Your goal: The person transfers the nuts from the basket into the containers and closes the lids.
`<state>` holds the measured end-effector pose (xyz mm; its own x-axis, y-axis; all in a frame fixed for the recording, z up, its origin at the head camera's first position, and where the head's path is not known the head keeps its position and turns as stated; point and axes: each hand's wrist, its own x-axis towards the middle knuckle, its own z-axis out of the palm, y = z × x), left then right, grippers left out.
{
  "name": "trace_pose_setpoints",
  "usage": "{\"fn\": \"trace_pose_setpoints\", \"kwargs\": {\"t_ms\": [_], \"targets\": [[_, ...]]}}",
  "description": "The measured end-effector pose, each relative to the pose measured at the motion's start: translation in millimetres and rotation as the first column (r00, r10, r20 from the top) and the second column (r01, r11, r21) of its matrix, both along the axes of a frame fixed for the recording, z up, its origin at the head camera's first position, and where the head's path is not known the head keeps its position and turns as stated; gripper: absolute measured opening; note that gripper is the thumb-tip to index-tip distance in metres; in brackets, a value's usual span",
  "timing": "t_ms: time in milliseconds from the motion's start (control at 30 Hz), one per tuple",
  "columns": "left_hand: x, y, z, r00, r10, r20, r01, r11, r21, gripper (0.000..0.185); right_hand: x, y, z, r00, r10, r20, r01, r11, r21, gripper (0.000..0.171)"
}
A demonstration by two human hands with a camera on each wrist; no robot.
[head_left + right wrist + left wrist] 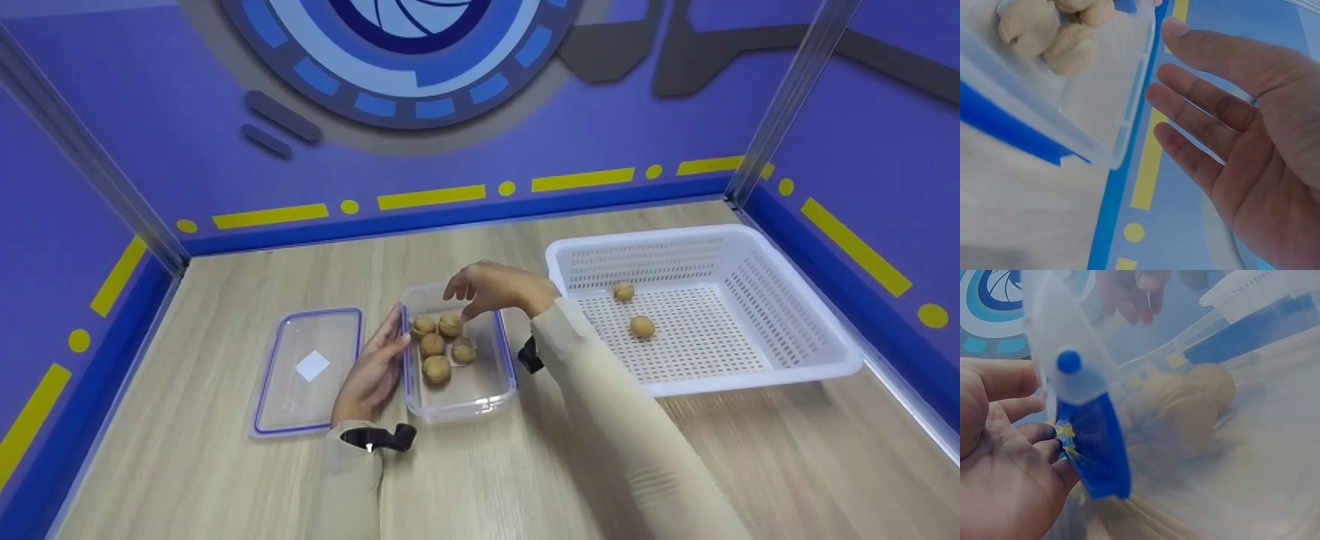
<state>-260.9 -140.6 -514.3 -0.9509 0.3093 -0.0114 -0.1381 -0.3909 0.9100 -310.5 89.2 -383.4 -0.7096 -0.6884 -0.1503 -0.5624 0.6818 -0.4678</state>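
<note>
A clear plastic food container (459, 409) with blue-edged sides stands in the middle of the table, several walnuts (436, 369) inside toward its left side. My left hand (373, 371) rests along the container's left side, thumb at the rim. In the left wrist view, its fingers (1022, 408) touch the outside by the blue-sealed locking flap (1095, 444). Over the far part of the container hovers my right hand (499, 287), palm down, fingers loosely bent. The right wrist view shows that palm (1264, 174) bare, with the fingers apart and holding nothing.
On the left lies the container's clear lid (300, 405) with a blue seal and a white label (312, 366). A white perforated basket (750, 379) stands at the right with two walnuts (642, 327) in it. Blue-purple panels (480, 165) wall in the table's back and sides.
</note>
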Motion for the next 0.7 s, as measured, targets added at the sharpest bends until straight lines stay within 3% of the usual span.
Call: {"fn": "trace_pose_setpoints", "kwargs": {"t_ms": [333,700], "targets": [[0.5,0,-0.3,1.000,0.001,0.001,-0.001,1.000,-0.004,0.067,-2.6,29,10.3,0.999,0.006,-0.035,-0.007,1.000,-0.023,0.039],[1.2,1,0.6,1.000,0.003,-0.016,-0.003,1.000,0.007,0.069,-1.9,69,16.4,0.996,-0.077,-0.038,0.075,0.995,-0.065,0.040]]}}
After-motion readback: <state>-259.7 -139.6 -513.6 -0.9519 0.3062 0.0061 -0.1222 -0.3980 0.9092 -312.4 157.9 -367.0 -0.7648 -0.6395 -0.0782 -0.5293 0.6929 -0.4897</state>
